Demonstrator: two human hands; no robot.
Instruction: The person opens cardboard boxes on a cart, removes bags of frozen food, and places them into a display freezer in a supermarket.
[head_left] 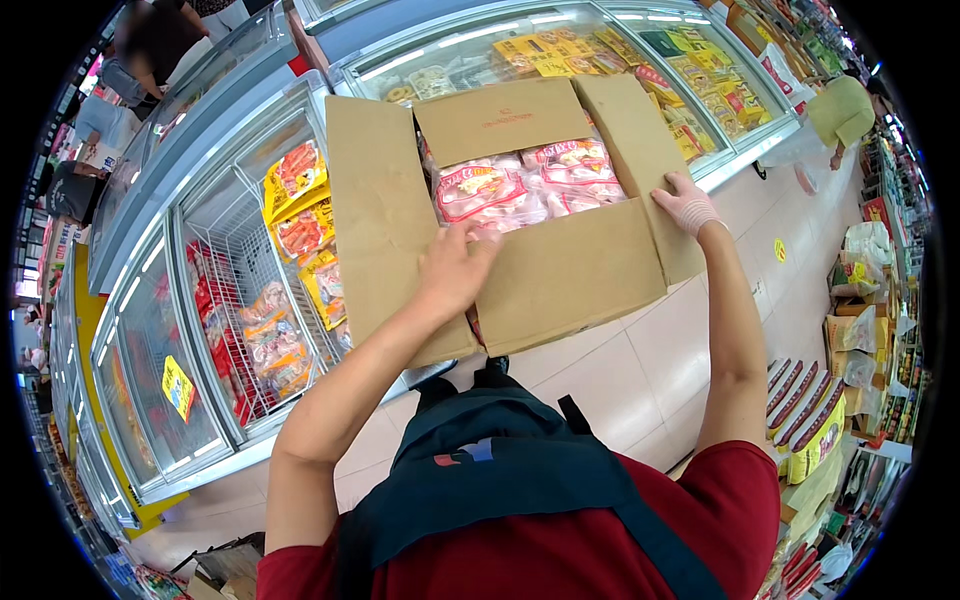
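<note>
An opened cardboard box (570, 270) stands in front of me with its flaps folded outward. Inside lie clear and pink bags of frozen food (485, 192); what fills them looks like pale pieces of meat. My left hand (458, 265) is at the near left corner, its fingers curled over the box's near edge beside the bags. On the right, my right hand (690, 205), in a thin whitish glove, grips the right flap, thumb and fingers on either side of the cardboard. The undersides of both hands are hidden.
A chest freezer (240, 410) with a wire basket (250, 240) and yellow food bags (300, 185) stands at the left. Behind the box runs another glass-topped freezer (740, 140). Stocked shelves (860, 350) line the right; a person in yellow-green (842, 110) is at the far right.
</note>
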